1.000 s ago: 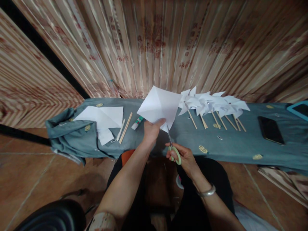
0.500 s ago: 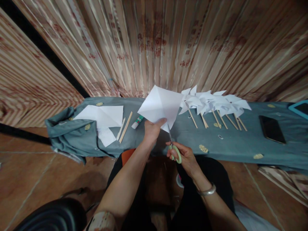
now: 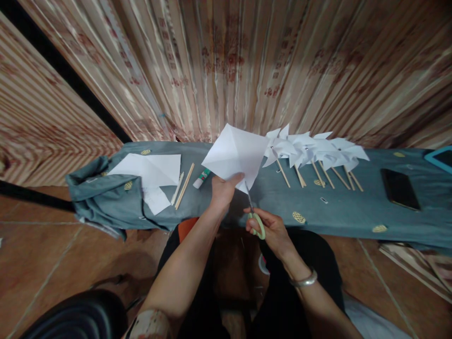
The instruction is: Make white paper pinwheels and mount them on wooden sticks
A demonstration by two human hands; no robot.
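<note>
My left hand [image 3: 226, 189] pinches a creased square of white paper [image 3: 236, 151] by its near part, thumb on top, holding it above the cloth-covered table. Green-handled scissors [image 3: 260, 227] are in my right hand [image 3: 271, 228], fingers through the loops. Their blades reach into the paper's near corner, close to my left thumb. Right of the paper lie several white paper pinwheels [image 3: 305, 149] on wooden sticks, overlapping in a row. To its left are a glue stick [image 3: 202, 179], wooden sticks [image 3: 185, 186] and a white pencil-like stick [image 3: 177, 188].
More white paper [image 3: 160, 169] lies on the left of the grey-green tablecloth [image 3: 233, 214], partly under a bunched fold. A dark phone [image 3: 399, 189] and a blue-edged object [image 3: 439, 157] are at the right. A pleated curtain [image 3: 226, 70] hangs behind; a black stool [image 3: 77, 315] stands lower left.
Almost nothing differs. The paper stays in my left hand and the scissor blades remain at its near corner, with only a slight shift of my right hand.
</note>
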